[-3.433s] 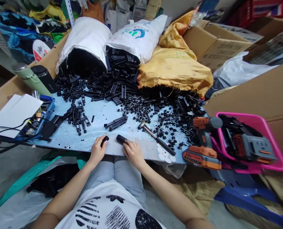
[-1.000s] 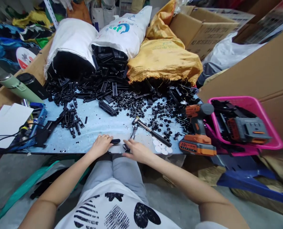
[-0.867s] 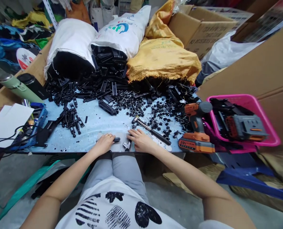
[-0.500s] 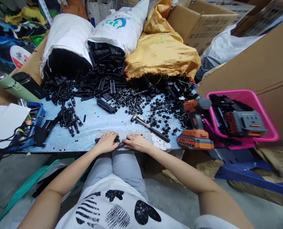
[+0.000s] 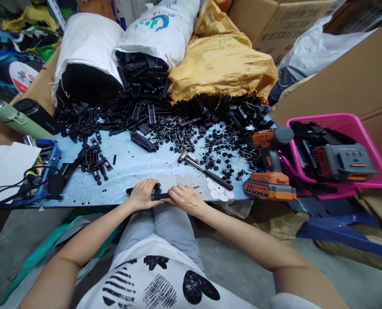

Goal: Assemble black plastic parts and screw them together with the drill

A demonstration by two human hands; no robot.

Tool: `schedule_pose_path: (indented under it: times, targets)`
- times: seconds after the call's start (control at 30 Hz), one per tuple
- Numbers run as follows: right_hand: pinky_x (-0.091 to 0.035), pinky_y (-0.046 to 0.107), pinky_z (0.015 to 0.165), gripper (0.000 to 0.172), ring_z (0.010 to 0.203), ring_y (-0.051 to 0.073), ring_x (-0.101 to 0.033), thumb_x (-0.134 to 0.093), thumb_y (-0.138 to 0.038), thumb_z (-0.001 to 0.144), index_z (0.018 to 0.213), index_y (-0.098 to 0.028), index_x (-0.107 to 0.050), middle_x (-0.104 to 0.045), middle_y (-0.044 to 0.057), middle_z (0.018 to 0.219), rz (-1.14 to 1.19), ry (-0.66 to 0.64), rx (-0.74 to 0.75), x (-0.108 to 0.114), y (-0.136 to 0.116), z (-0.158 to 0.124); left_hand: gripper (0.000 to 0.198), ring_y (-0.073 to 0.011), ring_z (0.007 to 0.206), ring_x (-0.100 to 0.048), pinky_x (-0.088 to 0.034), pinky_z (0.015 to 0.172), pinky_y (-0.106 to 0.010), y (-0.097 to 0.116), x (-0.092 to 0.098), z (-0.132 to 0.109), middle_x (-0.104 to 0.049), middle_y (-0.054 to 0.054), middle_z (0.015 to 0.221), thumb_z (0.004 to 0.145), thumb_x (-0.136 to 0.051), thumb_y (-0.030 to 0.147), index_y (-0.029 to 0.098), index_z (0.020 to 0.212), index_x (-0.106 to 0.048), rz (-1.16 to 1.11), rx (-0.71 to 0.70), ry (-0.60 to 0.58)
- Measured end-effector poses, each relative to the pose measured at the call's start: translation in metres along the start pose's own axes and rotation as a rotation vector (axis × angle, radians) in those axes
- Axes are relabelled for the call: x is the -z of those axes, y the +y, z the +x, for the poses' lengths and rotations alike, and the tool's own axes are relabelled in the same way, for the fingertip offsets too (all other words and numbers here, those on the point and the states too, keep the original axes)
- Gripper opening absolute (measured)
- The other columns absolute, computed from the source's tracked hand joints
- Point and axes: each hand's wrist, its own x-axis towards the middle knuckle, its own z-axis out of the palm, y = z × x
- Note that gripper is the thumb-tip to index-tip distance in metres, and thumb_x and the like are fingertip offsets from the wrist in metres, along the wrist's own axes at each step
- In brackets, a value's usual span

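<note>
At the table's front edge, my left hand [image 5: 143,194] is closed around a black plastic part [image 5: 158,195], one end of which sticks out past the wrist side. My right hand [image 5: 186,198] grips the other end of this part, its fingers bent over it. The middle of the part shows between the two hands; the rest is covered by fingers. Under them lies a flat grey plate [image 5: 169,180]. Beyond my right hand rests a hammer [image 5: 206,170] with a black handle, and several white discs [image 5: 219,189] lie near its end.
Black bars [image 5: 142,141] and pins with black heads [image 5: 174,131] spread before two white sacks [image 5: 89,43] and a yellow sack [image 5: 223,68]. To the right stand an orange cordless drill [image 5: 269,167] and a pink basket [image 5: 371,150]. A blue basket [image 5: 51,159] sits left.
The black part now shows more in the gap between my hands and looks turned. My right hand has shifted slightly right, and the view has moved a little.
</note>
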Motion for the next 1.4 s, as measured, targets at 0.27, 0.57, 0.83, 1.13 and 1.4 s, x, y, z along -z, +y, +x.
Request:
schedule_pose_path:
  times: [0.27,0.57,0.83,1.13,1.4]
  targets:
    - [-0.026,0.030,0.058,0.041,0.068,0.015,-0.050,-0.032,-0.042,0.098,0.083,-0.016,-0.060,-0.059,0.006,0.074,-0.051,-0.003,0.046,0.019,0.000,0.013,0.065,-0.0273,0.096,-0.061,-0.047,0.079,-0.037,-0.006,0.014,0.007,-0.062,-0.008,0.106,0.065,-0.067,0.061,0.021,0.112,-0.048,-0.106,0.056,-0.068]
    - [-0.022,0.031,0.056,0.040,0.068,0.016,-0.047,-0.029,-0.037,0.100,0.083,-0.015,-0.058,-0.057,0.007,0.074,-0.107,0.013,0.184,0.027,0.010,0.026,0.058,-0.0257,0.095,-0.062,-0.048,0.078,-0.035,-0.008,0.010,0.005,-0.064,-0.008,0.102,0.065,-0.070,0.054,0.020,0.108,-0.051,-0.143,0.090,0.054]
    - [-0.022,0.031,0.058,0.039,0.070,0.016,-0.046,-0.031,-0.041,0.099,0.083,-0.015,-0.055,-0.056,0.006,0.075,-0.192,0.009,0.177,0.023,0.013,0.029,0.045,-0.0242,0.088,-0.064,-0.050,0.074,-0.034,-0.010,0.007,0.004,-0.066,-0.008,0.095,0.073,-0.066,0.049,0.017,0.104,-0.054,-0.133,-0.036,0.105]
    - [-0.019,0.032,0.058,0.029,0.070,0.016,-0.044,-0.035,-0.032,0.099,0.084,-0.015,-0.054,-0.056,0.005,0.073,-0.250,0.105,0.186,0.023,0.005,0.024,0.036,-0.0227,0.087,-0.065,-0.052,0.073,-0.033,-0.004,-0.002,-0.004,-0.067,-0.009,0.091,0.080,-0.061,0.042,0.017,0.106,-0.053,-0.052,-0.121,0.348]
    - [-0.024,0.030,0.060,0.036,0.069,0.015,-0.046,-0.038,-0.043,0.096,0.082,-0.017,-0.057,-0.056,0.003,0.070,-0.146,0.141,0.143,-0.009,0.026,0.015,0.047,-0.0245,0.091,-0.063,-0.051,0.077,-0.035,-0.003,-0.011,0.004,-0.066,-0.010,0.095,0.076,-0.062,0.053,0.017,0.106,-0.055,-0.007,-0.030,0.106]
